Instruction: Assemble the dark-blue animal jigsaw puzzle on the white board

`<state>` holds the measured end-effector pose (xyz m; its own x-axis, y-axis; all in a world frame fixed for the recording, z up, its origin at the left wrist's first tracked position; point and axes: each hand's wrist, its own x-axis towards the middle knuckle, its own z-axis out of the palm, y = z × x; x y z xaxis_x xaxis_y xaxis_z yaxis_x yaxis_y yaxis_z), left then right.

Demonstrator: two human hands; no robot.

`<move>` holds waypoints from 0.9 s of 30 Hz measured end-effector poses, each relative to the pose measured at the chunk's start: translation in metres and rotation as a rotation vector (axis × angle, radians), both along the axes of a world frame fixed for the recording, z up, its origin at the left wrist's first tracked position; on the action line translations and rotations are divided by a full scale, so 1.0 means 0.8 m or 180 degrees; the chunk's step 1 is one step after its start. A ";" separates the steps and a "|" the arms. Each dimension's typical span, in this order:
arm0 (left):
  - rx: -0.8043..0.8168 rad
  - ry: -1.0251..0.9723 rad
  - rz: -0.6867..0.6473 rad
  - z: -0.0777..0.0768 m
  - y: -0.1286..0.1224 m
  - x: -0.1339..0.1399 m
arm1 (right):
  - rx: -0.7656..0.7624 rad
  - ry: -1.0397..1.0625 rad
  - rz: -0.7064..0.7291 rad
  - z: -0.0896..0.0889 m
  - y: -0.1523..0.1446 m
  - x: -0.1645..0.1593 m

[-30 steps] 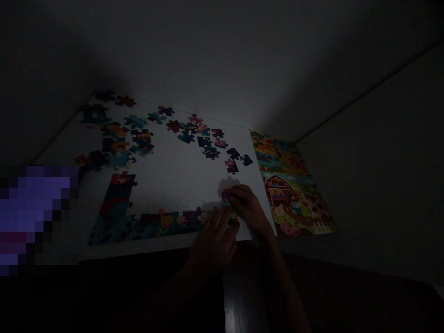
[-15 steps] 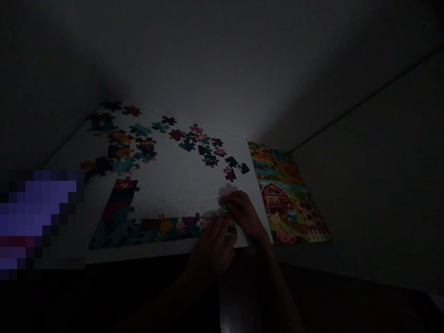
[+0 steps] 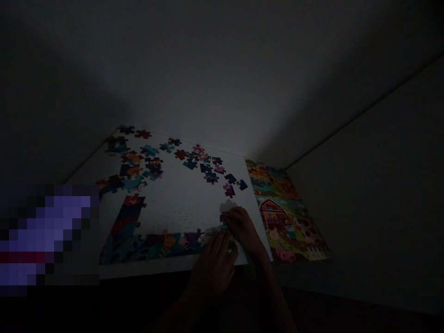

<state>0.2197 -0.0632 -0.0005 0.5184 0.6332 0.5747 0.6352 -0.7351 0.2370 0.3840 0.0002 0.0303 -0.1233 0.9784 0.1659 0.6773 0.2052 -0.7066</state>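
Observation:
In dim light, my right hand [image 3: 244,227] pinches a small purple-and-teal puzzle piece [image 3: 222,219] between thumb and fingers, low over the white board. My left hand [image 3: 215,260] lies close beside it, fingers stretched forward and resting at the right end of a joined puzzle strip [image 3: 163,247]. Its fingers cover part of that end. The strip shows plants and flowers, and at its left a joined column [image 3: 127,216] of dark and red pieces rises from it. Just beyond my right hand lies a loose pink-purple piece [image 3: 228,190].
Loose puzzle pieces [image 3: 190,159] lie scattered along the far side of the white board [image 3: 183,206], with more pieces [image 3: 131,171] at the left. A colourful farm picture [image 3: 291,229] lies at the right. A blurred, pixelated purple patch [image 3: 45,236] covers the lower left.
The camera has tilted up, so the board and pieces sit lower in view. My hands keep nearly the same pose at the strip's right end, the piece still in my right fingers.

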 end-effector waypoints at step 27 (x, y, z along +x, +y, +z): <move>0.0216 0.0596 -0.0367 0.017 0.024 -0.004 | 0.0343 -0.0400 -0.0602 0.005 0.146 0.048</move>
